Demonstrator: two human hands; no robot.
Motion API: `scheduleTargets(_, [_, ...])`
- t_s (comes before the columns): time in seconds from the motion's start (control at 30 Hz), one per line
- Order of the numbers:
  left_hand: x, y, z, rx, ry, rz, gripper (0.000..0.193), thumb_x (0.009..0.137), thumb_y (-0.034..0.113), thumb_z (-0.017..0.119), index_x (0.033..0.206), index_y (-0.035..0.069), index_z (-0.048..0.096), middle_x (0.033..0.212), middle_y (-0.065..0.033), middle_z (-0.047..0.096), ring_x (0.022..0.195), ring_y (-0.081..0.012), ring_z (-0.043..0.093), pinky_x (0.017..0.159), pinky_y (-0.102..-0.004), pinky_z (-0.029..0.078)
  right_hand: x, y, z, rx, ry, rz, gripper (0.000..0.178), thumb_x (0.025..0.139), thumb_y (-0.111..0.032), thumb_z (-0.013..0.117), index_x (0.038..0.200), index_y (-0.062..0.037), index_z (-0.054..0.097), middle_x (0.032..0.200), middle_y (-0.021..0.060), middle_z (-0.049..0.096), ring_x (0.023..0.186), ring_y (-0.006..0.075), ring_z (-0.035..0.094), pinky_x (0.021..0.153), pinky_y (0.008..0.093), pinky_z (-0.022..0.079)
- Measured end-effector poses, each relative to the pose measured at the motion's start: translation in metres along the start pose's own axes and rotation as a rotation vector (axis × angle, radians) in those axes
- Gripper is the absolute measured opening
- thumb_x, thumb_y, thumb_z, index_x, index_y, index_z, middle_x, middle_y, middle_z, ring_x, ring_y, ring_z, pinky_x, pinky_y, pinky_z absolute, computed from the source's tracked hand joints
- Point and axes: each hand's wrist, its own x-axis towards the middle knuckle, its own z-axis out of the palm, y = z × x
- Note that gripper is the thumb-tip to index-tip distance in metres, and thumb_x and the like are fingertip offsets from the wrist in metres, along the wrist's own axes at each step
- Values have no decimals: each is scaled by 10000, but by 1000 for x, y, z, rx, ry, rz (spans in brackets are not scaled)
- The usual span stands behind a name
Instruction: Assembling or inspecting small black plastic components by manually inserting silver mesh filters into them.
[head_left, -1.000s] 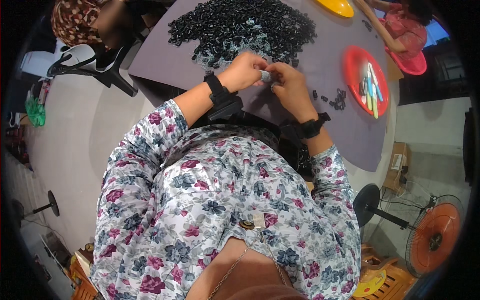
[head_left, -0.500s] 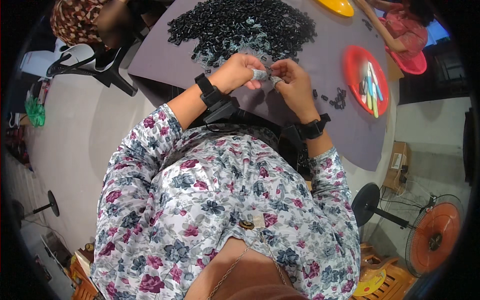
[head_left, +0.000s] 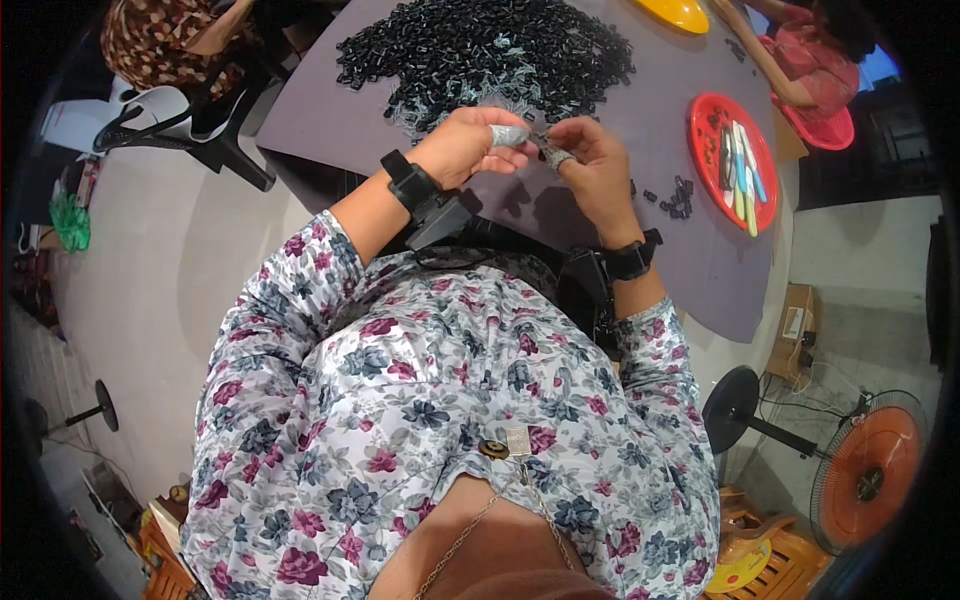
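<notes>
My left hand (head_left: 470, 145) and my right hand (head_left: 592, 170) meet over the near part of the table, fingertips almost touching. Between them is a small dark piece (head_left: 541, 137), too small to make out fully. The left thumb wears a grey-white wrap (head_left: 509, 135), and a similar wrap (head_left: 557, 157) covers the right thumb. Both hands are closed in a pinch. Beyond them spreads a large heap of small black pieces (head_left: 450, 55), with pale grey-green slivers (head_left: 500, 75) mixed in. A small group of black pieces (head_left: 679, 198) lies to the right of my right hand.
A red plate (head_left: 707, 165) holding several knives (head_left: 741, 185) is on the right of the table (head_left: 725, 280). A yellow plate (head_left: 680, 12) sits at the far edge. One person (head_left: 815, 70) works at far right, another (head_left: 165, 45) at far left. A fan (head_left: 868, 480) stands lower right.
My left thumb has straightened toward the right fingertips, and both hands have shifted slightly to the right. The far-left person's arm has moved.
</notes>
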Motion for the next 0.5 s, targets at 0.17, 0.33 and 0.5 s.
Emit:
scheduleTargets(0.17, [0, -5, -3, -172, 10, -23, 177, 1038, 104, 524, 1166, 24, 617, 1031, -132, 724, 791, -147, 720, 693, -233, 614, 1, -7, 6, 62, 21, 2, 247, 822, 90, 601, 1052, 7, 640, 971, 19, 661, 916, 94, 635, 811, 241, 513])
scheduleTargets(0.33, [-2, -2, 1, -64, -40, -3, 180, 1043, 146, 536, 1148, 23, 616, 1008, -105, 724, 784, -124, 715, 692, -213, 604, 5, -6, 8, 107, 34, -6, 220, 840, 82, 619, 1044, 3, 638, 970, 19, 663, 908, 94, 640, 805, 243, 519])
scheduleTargets(0.5, [0, -6, 3, 19, -147, 38, 170, 1035, 161, 546, 1119, 27, 608, 952, -83, 723, 765, -111, 705, 637, -193, 561, 7, -8, 8, 141, 10, 20, 212, 858, 78, 631, 1055, 1, 635, 962, 24, 663, 888, 99, 641, 787, 237, 523])
